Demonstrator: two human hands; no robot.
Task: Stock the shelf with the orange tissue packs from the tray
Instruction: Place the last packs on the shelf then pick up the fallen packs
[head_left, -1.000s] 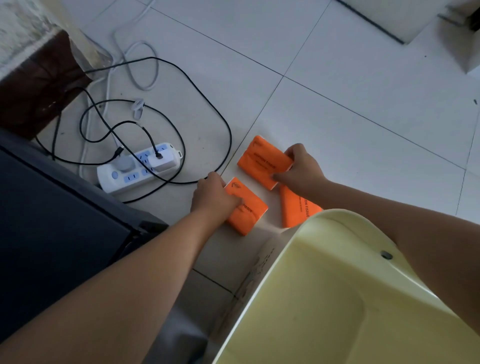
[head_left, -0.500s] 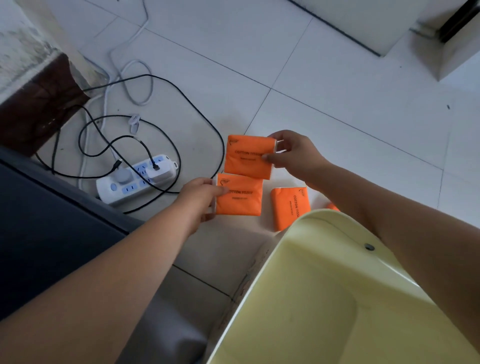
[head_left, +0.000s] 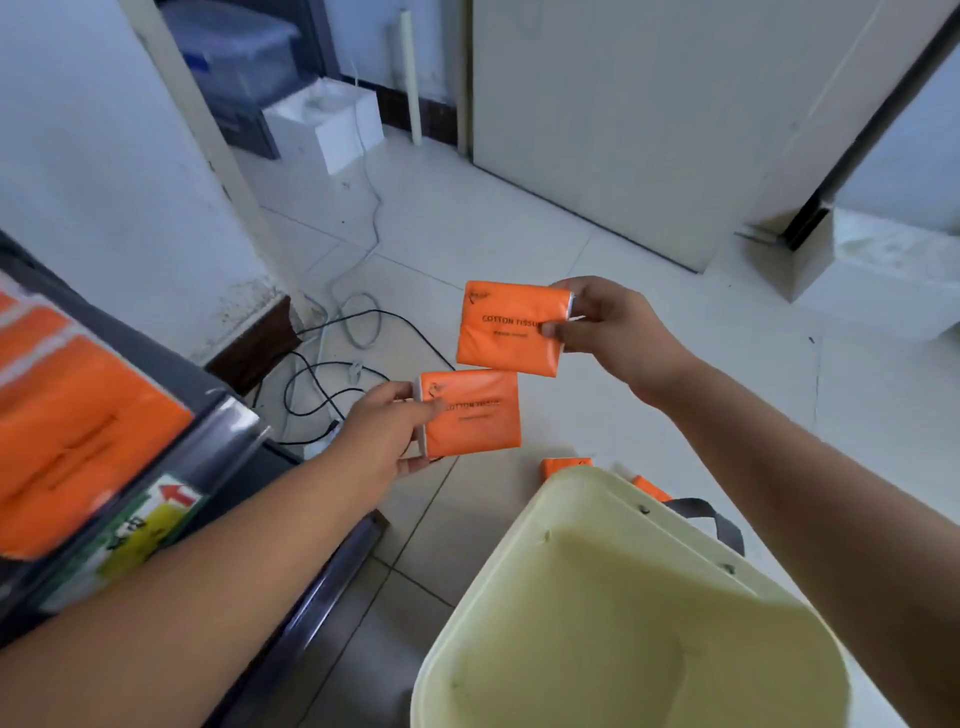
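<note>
An orange pack (head_left: 511, 328) is pinched in the air by the right hand (head_left: 605, 325), a second pack (head_left: 472, 413) just below is gripped by the left hand (head_left: 387, 434), with the yellow tray (head_left: 597, 597) at five o'clock, the shelf (head_left: 228, 431) at nine and cables (head_left: 332, 374) behind.

The left hand (head_left: 382, 439) and the right hand (head_left: 615, 325) are bare. The left forearm (head_left: 208, 566) and the right forearm (head_left: 810, 467) are bare too, uncovered from the wrists to where the view ends.
</note>
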